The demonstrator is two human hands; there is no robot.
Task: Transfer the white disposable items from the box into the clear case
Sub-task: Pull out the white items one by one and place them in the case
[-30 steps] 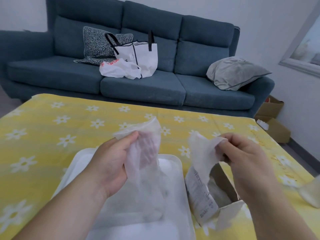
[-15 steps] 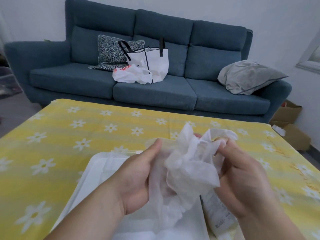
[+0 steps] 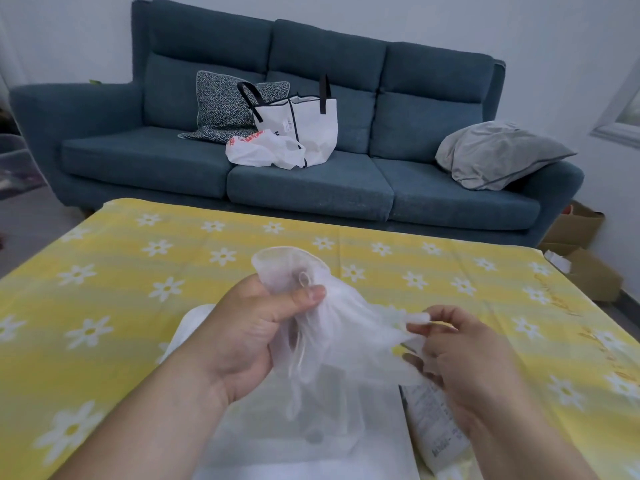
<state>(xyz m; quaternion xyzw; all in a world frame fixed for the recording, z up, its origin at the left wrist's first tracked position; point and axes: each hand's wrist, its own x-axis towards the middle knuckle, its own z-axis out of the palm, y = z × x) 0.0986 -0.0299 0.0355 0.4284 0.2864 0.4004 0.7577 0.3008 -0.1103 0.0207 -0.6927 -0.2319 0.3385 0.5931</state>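
Head view from my station: the blue sofa (image 3: pixel 311 188) fills the back of the room, and in front of it is the table (image 3: pixel 173 258) under its yellow daisy cloth. The clear case (image 3: pixel 188 323) lies on the table's near edge, directly below both hands; I judge it is put there so that whatever I let go of drops into it.

The white disposable items (image 3: pixel 346 334) are a bundle of thin, see-through film held in the air above the case and, as far as I can tell, not touching it. My left hand (image 3: pixel 249 341) has a closed grip on the bunched upper end, thumb pressed across the film against the fingers, with a ruffle of it standing up above the thumb. My right hand (image 3: pixel 460 362) has a fine grip, thumb and fingertip pinching one edge and drawing it out to the right, probably to peel a layer apart or spread it. The bundle's long axis runs from that ruffle down towards the case, the loose end pointing downward, with a shorter stretch sideways between the two grips.

The box (image 3: pixel 436 427) lies just beside the case under my right hand, mostly hidden; I cannot tell what is left in it
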